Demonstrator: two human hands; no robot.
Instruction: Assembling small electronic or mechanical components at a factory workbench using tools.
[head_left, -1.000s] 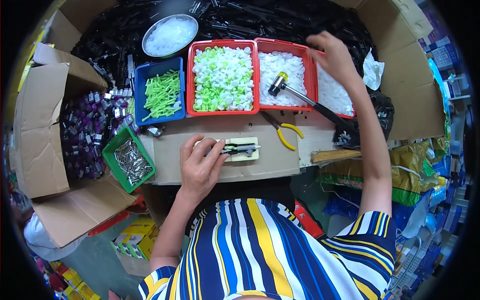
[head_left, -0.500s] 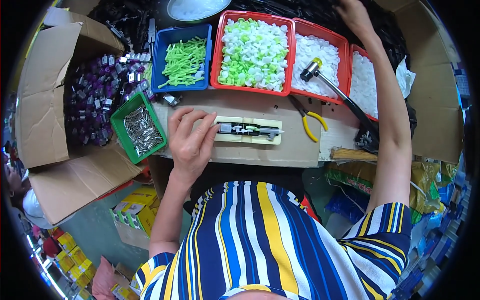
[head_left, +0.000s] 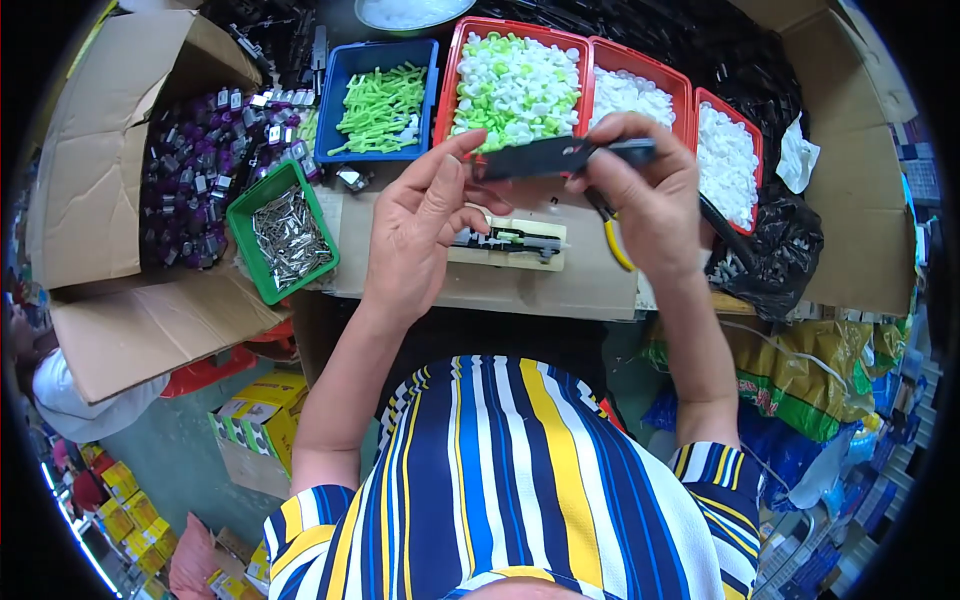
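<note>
My right hand (head_left: 645, 195) grips a long, flat black plastic piece (head_left: 530, 160) by its right end, raised over the bench. At the piece's left end is my left hand (head_left: 415, 220), palm partly turned up and fingers apart; whether they touch the piece cannot be made out. Below both hands a cream holder block (head_left: 500, 256) lies on the cardboard-topped bench. In it sits a slim black assembly (head_left: 515, 241) with white and pale green parts, its left end hidden by my left fingers.
Beyond the hands stand a blue bin (head_left: 330, 150) of green sticks and red bins (head_left: 447, 100) of white and green caps. A green tray (head_left: 240, 222) of metal pins is at left, beside a carton (head_left: 95, 250) of purple-and-silver parts. Yellow-handled pliers (head_left: 617, 245) lie at right, partly hidden.
My right hand has come back from the black heap at the far right, now with the black piece. My left hand has lifted off the holder block toward that piece, its fingers spreading.
</note>
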